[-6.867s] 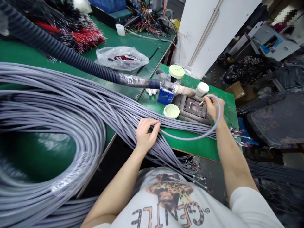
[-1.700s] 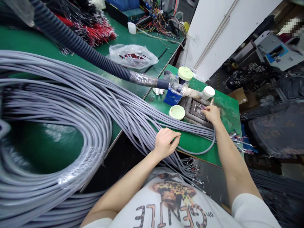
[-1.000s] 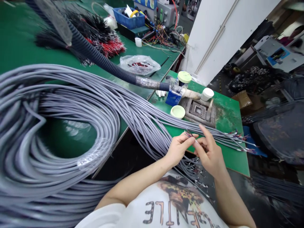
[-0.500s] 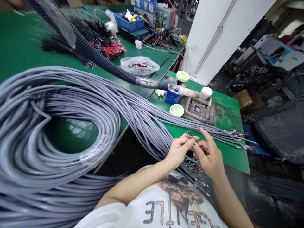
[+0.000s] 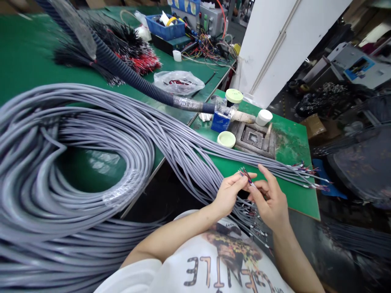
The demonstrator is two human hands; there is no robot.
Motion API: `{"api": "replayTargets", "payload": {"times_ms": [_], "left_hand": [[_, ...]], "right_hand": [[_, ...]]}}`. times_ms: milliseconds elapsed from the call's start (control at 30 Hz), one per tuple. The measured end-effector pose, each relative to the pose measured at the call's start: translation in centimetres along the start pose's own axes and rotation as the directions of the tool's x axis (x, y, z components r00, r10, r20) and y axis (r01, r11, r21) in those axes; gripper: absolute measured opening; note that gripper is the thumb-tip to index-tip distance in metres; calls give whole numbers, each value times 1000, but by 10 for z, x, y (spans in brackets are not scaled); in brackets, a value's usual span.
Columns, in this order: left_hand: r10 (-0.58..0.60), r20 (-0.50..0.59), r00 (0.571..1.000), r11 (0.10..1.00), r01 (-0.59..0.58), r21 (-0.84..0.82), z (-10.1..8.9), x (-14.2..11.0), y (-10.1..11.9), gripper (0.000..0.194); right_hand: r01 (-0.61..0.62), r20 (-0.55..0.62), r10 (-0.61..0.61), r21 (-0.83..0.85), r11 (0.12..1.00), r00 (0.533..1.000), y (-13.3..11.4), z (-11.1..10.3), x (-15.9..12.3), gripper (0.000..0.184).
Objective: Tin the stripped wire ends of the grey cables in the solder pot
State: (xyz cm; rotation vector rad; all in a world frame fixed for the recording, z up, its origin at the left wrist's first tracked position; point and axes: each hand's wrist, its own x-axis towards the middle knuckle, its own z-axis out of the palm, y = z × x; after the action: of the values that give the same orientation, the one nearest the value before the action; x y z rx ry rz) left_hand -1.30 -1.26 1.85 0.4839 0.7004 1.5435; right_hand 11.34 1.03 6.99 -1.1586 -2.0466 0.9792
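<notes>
grey cables [image 5: 183, 142] lie beside left hand [image 5: 228, 195] and right hand [image 5: 270, 205], left fingers [image 5: 238, 179] pinching wire ends [image 5: 247, 175].

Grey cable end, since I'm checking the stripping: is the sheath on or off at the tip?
Off: thin coloured wires fan out bare at the tip, pinched in the left hand, with the right hand close beside them.

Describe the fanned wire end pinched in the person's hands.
This is the end of a grey cable, where thin insulated cores, some red and some blue, splay into a small fan. It points up and away from the person, tilted, above a green workbench. The left hand pinches it between thumb and fingers. The right hand is close beside it, its fingertips near the cores. The exact number of cores is too small to tell.
</notes>
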Motion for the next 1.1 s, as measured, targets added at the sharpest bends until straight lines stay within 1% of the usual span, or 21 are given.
{"api": "replayTargets", "payload": {"times_ms": [100, 300, 400, 633, 733, 800, 867, 933, 1033, 1100], "left_hand": [[-2, -11, 1000, 999, 3, 52, -1, -3, -3, 34], [17, -17, 1000, 998, -16, 63, 5, -8, -5, 31], [13, -16, 1000, 996, -11, 83, 7, -9, -5, 31], [39, -12, 999, 997, -38, 74, 10, -11, -8, 31], [22, 1, 1000, 997, -22, 76, 12, -11, -8, 31], [20, 8, 1000, 996, -20, 90, 10, -9, -7, 31], [42, -2, 999, 993, -41, 108, 7, -4, -3, 29], [59, -11, 998, 990, -57, 129, 3, 4, 2, 25], [65, 8, 998, 981, -66, 183, 2, 21, 8, 21], [60, 42, 997, 974, -68, 215, 5, 28, 10, 20]], "right_hand": [[-7, 9, 7, 11, 1000, 1000, 0, -1, -4, 57], [-21, -39, 23, 69, 997, 999, 2, -2, -14, 56], [-34, -31, 36, 85, 996, 999, 1, -3, -17, 56], [-52, -38, 59, 165, 985, 998, 2, -3, -21, 54], [-68, -52, 78, 170, 983, 996, 6, -4, -22, 55], [-82, -63, 91, 138, 987, 994, 8, -7, -22, 57], [-85, -68, 90, 71, 994, 994, 11, -13, -22, 55], [-83, -70, 82, -17, 996, 994, 14, -20, -22, 45], [-92, -69, 84, -132, 987, 994, 18, -30, -21, 29], [-95, -87, 81, -174, 980, 993, 21, -33, -22, 25]]}}
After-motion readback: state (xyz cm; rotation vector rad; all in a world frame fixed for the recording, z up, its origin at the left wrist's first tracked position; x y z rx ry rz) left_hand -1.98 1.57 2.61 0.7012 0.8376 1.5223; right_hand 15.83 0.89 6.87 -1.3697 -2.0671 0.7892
